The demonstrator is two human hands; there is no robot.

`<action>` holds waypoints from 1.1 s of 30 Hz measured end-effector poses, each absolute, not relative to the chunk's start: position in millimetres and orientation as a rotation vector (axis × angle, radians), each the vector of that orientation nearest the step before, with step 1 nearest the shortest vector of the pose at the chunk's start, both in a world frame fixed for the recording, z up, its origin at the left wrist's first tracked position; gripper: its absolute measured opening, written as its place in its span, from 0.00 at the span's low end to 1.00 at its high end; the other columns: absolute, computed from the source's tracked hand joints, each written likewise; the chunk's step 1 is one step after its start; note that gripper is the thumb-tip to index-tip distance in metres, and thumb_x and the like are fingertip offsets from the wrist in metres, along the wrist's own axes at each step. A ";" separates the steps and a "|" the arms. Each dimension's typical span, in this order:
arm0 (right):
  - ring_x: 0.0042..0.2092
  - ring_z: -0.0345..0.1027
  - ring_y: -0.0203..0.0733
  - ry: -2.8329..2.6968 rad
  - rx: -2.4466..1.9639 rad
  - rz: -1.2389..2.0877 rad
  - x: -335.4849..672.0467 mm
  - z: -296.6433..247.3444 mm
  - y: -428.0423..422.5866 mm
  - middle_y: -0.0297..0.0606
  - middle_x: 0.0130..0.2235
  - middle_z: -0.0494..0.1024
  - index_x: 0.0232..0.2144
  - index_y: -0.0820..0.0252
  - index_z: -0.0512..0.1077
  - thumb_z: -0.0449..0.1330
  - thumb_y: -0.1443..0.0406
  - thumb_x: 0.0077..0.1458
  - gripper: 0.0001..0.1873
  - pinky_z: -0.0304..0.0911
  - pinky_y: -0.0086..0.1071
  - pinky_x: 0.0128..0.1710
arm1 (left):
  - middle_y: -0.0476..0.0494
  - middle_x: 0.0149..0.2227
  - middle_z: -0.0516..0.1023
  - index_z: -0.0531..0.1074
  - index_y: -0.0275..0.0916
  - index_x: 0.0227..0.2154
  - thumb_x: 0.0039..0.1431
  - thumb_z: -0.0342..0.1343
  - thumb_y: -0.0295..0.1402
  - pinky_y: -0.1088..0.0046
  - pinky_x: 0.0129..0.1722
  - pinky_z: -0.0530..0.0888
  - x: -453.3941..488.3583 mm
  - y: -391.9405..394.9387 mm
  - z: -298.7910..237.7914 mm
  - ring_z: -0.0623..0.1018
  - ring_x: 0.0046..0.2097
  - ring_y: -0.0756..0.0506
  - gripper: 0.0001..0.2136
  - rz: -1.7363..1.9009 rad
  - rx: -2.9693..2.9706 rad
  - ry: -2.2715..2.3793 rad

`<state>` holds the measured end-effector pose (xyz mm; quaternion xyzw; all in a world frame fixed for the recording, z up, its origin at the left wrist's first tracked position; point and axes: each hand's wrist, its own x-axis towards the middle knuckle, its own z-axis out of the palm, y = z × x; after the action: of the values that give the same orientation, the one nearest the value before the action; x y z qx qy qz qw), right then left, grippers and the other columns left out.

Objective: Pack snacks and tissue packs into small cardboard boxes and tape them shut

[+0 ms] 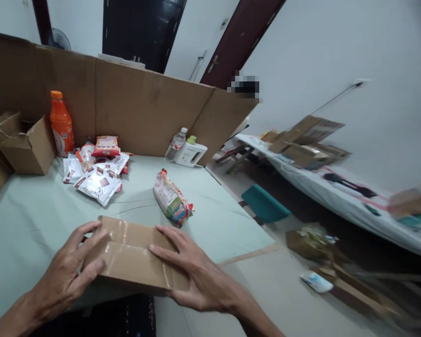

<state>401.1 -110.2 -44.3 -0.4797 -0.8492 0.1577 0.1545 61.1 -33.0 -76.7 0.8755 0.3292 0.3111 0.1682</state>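
A closed brown cardboard box (pixel 133 260) with strips of clear tape is between my two hands at the near edge of the table. My left hand (pixel 75 262) grips its left end, fingers over the top edge and thumb on the near side. On the right end, my right hand (pixel 187 267) lies with its fingers across the top and its lower part against the side. Just beyond the box lies a printed plastic food packet (pixel 173 199) with red ends. Farther back to the left is a pile of white and red snack packets (pixel 100 175).
An orange bottle (pixel 61 126) and an open carton (pixel 30 145) stand at the back left. A clear bottle (pixel 177 145) and a white jug (pixel 191 153) stand before a cardboard partition (pixel 143 105). At right are a teal stool (pixel 264 203) and a cluttered table (pixel 323 206).
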 end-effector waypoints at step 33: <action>0.69 0.52 0.68 -1.162 -1.993 -0.110 733.1 -85.2 101.8 0.59 0.62 0.70 0.49 0.60 0.75 0.62 0.38 0.52 0.36 0.55 0.61 0.64 | 0.37 0.65 0.72 0.68 0.48 0.64 0.71 0.52 0.42 0.52 0.58 0.76 108.9 32.3 -177.9 0.74 0.62 0.33 0.21 0.634 2.934 1.111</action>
<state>733.1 101.8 -85.2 -0.7892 -0.4604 -0.0434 0.4041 108.9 32.3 -177.9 0.9163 0.3470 0.1980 -0.0297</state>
